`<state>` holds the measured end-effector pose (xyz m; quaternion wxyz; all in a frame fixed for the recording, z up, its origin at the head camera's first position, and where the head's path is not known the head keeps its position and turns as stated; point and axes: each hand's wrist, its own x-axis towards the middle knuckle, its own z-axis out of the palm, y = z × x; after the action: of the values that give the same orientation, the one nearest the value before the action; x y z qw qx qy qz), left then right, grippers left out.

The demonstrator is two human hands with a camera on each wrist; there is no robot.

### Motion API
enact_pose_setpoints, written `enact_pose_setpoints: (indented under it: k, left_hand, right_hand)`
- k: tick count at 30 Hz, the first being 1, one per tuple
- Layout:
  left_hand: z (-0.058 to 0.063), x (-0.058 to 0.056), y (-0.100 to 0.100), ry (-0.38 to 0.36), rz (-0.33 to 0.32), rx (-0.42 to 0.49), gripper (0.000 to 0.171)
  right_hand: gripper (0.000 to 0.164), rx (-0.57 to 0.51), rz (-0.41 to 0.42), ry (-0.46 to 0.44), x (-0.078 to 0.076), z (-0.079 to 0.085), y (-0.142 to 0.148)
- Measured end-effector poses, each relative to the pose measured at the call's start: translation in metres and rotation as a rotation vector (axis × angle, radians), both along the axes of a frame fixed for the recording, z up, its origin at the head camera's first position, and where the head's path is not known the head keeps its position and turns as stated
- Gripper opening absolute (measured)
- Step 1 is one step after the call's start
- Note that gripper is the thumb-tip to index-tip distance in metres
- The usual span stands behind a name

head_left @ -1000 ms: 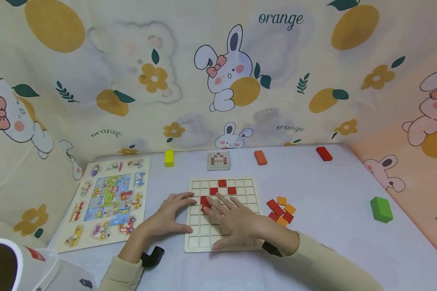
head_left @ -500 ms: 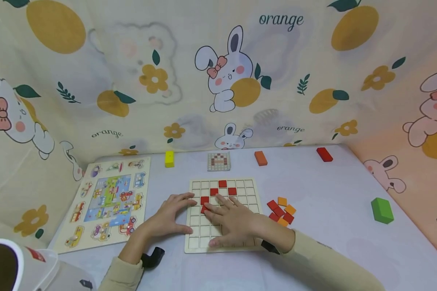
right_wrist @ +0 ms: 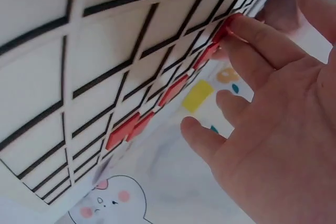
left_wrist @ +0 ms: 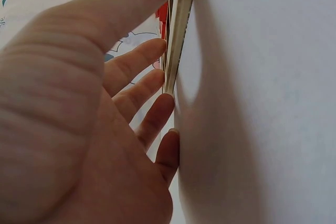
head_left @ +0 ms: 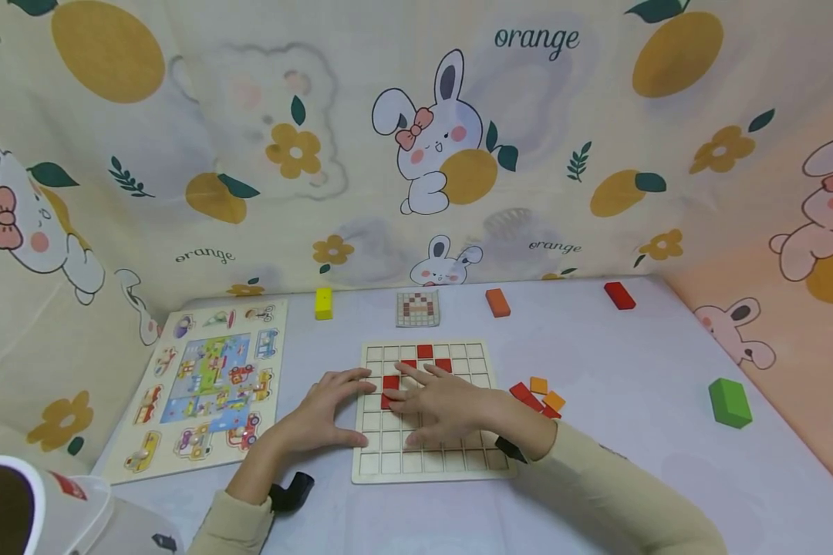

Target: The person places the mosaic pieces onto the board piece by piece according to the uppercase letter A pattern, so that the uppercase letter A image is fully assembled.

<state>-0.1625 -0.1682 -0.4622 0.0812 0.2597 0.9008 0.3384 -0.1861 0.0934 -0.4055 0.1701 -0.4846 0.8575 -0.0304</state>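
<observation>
Red tile, now apparently more hidden

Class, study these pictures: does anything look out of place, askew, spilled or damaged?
Nothing looks spilled or damaged. The loose red and orange tiles right of the grid board lie at mixed angles, untidy beside the red tiles set in its squares. The right hand partly covers one of those, so its seating is unclear.

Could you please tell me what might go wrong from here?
The right hand touches a red tile and might push it out of place. Its wrist, close to the loose tiles, might scatter them. The left hand is at the board's edge, so a bump could shift the board.
</observation>
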Motion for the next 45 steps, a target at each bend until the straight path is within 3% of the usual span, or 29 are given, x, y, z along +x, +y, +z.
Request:
enact_pose_setpoints:
  k: [7,11,18,21,25,30,39,45]
  left_hand:
    - [0.0,0.0,-0.002,0.003,0.005,-0.005,0.076]
    - [-0.001,0.0,-0.002,0.004,0.004,0.002,0.076]
    - [-0.001,-0.001,0.0,0.004,0.006,-0.005,0.077]
    - [0.0,-0.002,0.002,0.009,0.001,-0.012,0.077]
    - [0.001,0.001,0.003,0.011,-0.009,-0.024,0.078]
    - [0.002,0.008,0.004,0.001,-0.002,-0.04,0.081]
    - [0.001,0.016,0.002,-0.024,-0.01,-0.017,0.096]
    - [0.001,0.017,0.0,-0.051,-0.009,-0.006,0.091]
  right_hand:
    - [0.063,0.004,-0.01,0.06,0.004,-0.003,-0.004]
    - [0.065,-0.084,-0.043,0.023,0.003,-0.005,0.004]
    - [0.049,-0.481,-0.273,-0.278,-0.005,0.002,0.069]
    - [0.043,-0.551,-0.411,-0.37,-0.004,-0.001,0.109]
    - [0.035,-0.545,-0.509,-0.36,0.007,-0.009,0.157]
    - [0.036,-0.533,-0.54,-0.326,0.022,-0.017,0.192]
    - [0.037,-0.534,-0.516,-0.231,0.027,-0.024,0.198]
    - [0.031,-0.483,-0.536,-0.2,0.027,-0.026,0.196]
